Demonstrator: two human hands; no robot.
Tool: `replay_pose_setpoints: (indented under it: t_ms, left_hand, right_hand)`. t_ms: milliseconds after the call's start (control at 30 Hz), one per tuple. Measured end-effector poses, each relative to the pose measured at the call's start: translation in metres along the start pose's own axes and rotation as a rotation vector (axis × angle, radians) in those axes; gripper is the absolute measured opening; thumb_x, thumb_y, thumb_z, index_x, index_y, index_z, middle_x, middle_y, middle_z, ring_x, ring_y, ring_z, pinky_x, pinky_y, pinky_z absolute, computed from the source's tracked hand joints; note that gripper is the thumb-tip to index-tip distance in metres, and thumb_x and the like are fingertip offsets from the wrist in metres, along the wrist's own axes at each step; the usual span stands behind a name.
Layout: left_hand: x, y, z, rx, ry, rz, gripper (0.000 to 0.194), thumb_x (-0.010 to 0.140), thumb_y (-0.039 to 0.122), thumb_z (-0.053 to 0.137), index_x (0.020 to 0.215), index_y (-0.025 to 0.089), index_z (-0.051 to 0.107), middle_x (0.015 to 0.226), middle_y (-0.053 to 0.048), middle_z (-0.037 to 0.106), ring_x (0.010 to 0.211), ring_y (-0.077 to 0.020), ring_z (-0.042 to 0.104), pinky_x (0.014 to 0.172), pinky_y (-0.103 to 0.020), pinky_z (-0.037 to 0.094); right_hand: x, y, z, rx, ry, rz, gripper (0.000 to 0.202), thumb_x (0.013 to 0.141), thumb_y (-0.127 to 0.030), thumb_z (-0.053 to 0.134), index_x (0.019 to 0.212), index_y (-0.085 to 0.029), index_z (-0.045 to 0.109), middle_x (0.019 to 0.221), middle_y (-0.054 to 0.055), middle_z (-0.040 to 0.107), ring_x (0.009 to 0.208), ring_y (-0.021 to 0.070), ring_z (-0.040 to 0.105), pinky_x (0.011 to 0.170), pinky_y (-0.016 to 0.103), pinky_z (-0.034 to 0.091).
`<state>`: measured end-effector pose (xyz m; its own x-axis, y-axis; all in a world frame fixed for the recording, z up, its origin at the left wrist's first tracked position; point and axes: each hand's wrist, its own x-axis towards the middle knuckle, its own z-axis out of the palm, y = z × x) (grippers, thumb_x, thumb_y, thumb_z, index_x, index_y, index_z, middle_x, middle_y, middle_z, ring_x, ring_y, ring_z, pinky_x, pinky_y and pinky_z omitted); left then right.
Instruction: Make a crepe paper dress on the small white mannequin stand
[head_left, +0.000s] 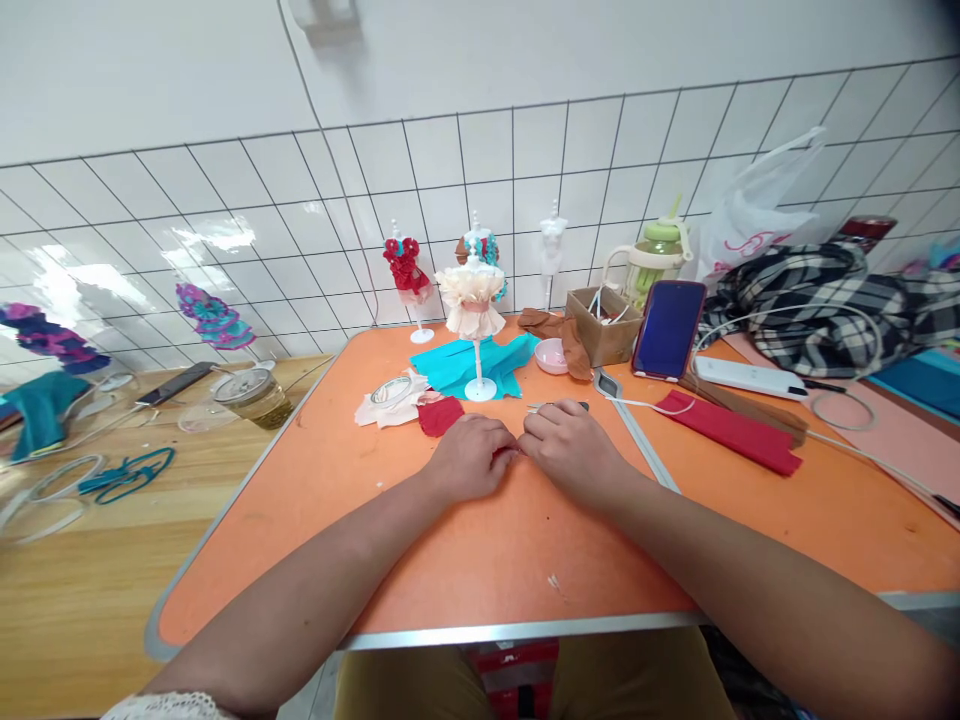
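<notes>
Red crepe scrap sits pinched between the left hand and right hand, fingertips pressed together on the orange table. Judging by the cream-skirted mannequin behind, one dress looks done; this piece seems barely begun.

Left hand and right hand meet, fingers curled, just in front of the cream dress stand on the orange table.
</notes>
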<state>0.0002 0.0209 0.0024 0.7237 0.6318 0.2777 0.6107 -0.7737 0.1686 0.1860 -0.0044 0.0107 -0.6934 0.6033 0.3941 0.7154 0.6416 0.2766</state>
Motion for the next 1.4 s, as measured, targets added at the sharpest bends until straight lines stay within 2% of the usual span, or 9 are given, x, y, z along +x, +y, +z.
replay_pose_setpoints:
  t_ms: [167, 300, 367, 433, 567, 700, 833, 1200, 1400]
  left_hand:
    - [0.001, -0.001, 0.008, -0.254, 0.126, -0.267, 0.014, 0.077, 0.018, 0.053, 0.077, 0.017, 0.066, 0.081, -0.005, 0.068, 0.075, -0.0184, 0.059, 0.067, -0.029, 0.041]
    - [0.005, -0.008, 0.016, -0.904, 0.219, -0.542, 0.017, 0.074, 0.030, 0.062, 0.075, 0.014, 0.066, 0.073, -0.004, 0.066, 0.070, -0.0168, 0.059, 0.066, -0.027, 0.043]
    - [0.006, -0.011, 0.015, -1.219, 0.283, -0.606, 0.026, 0.071, 0.037, 0.068, 0.079, 0.012, 0.067, 0.074, -0.005, 0.066, 0.073, -0.0169, 0.060, 0.069, -0.028, 0.045]
    - [0.006, -0.012, 0.011, -1.378, 0.331, -0.636, 0.032, 0.068, 0.040, 0.072, 0.082, 0.012, 0.068, 0.080, -0.007, 0.067, 0.080, -0.0187, 0.061, 0.075, -0.030, 0.046]
    - [0.005, -0.009, 0.007, -1.281, 0.283, -0.639, 0.034, 0.067, 0.042, 0.074, 0.081, 0.012, 0.070, 0.079, -0.006, 0.067, 0.079, -0.0173, 0.059, 0.077, -0.029, 0.044]
    - [0.005, -0.004, 0.011, -1.176, 0.250, -0.618, 0.034, 0.067, 0.045, 0.072, 0.079, 0.013, 0.070, 0.073, -0.002, 0.065, 0.070, -0.0139, 0.055, 0.071, -0.026, 0.042]
    - [0.006, -0.002, 0.013, -1.183, 0.206, -0.566, 0.036, 0.069, 0.047, 0.070, 0.078, 0.013, 0.070, 0.072, -0.002, 0.064, 0.068, -0.0128, 0.053, 0.068, -0.025, 0.040]
    - [0.005, -0.005, 0.009, -1.032, 0.104, -0.485, 0.041, 0.075, 0.053, 0.060, 0.077, 0.013, 0.067, 0.069, -0.001, 0.059, 0.069, -0.0138, 0.051, 0.068, -0.025, 0.039]
    - [0.004, -0.003, 0.004, -1.045, 0.069, -0.434, 0.040, 0.075, 0.054, 0.058, 0.071, 0.015, 0.062, 0.066, 0.001, 0.054, 0.066, -0.0130, 0.046, 0.065, -0.024, 0.036]
  right_hand:
    - [0.002, -0.006, 0.001, -0.061, 0.100, -0.009, 0.017, 0.085, -0.009, 0.051, 0.075, -0.017, 0.062, 0.075, 0.004, 0.059, 0.076, 0.0181, 0.045, 0.070, 0.035, 0.024]
    - [0.000, -0.004, 0.002, -0.028, 0.203, 0.053, 0.021, 0.090, -0.012, 0.045, 0.081, -0.018, 0.064, 0.075, 0.004, 0.061, 0.074, 0.0165, 0.046, 0.066, 0.034, 0.023]
    - [0.000, -0.003, 0.004, 0.073, 0.239, 0.132, 0.022, 0.092, -0.018, 0.045, 0.083, -0.019, 0.065, 0.077, 0.004, 0.062, 0.074, 0.0160, 0.048, 0.066, 0.034, 0.024]
    - [0.000, -0.001, 0.007, 0.288, 0.237, 0.279, 0.019, 0.091, -0.027, 0.049, 0.084, -0.020, 0.066, 0.079, 0.003, 0.063, 0.073, 0.0152, 0.050, 0.065, 0.031, 0.028]
    - [0.005, 0.000, 0.016, 0.886, 0.172, 0.618, 0.030, 0.084, -0.043, 0.055, 0.099, -0.020, 0.067, 0.076, 0.001, 0.060, 0.061, 0.0122, 0.048, 0.057, 0.025, 0.034]
    - [0.010, 0.001, 0.023, 1.245, 0.074, 0.683, 0.037, 0.076, -0.050, 0.061, 0.092, -0.017, 0.069, 0.069, -0.001, 0.056, 0.055, 0.0096, 0.041, 0.052, 0.023, 0.031]
    - [0.009, 0.002, 0.030, 1.485, 0.078, 0.771, 0.037, 0.069, -0.046, 0.069, 0.092, -0.017, 0.069, 0.073, -0.001, 0.060, 0.056, 0.0087, 0.044, 0.053, 0.022, 0.033]
    - [0.005, 0.007, 0.031, 1.541, -0.003, 0.807, 0.043, 0.063, -0.040, 0.074, 0.100, -0.020, 0.064, 0.073, -0.001, 0.059, 0.049, 0.0069, 0.041, 0.038, 0.017, 0.036]
    - [0.003, 0.007, 0.029, 1.562, -0.041, 0.778, 0.032, 0.064, -0.042, 0.073, 0.079, -0.019, 0.057, 0.061, -0.005, 0.049, 0.049, 0.0073, 0.042, 0.038, 0.017, 0.040]
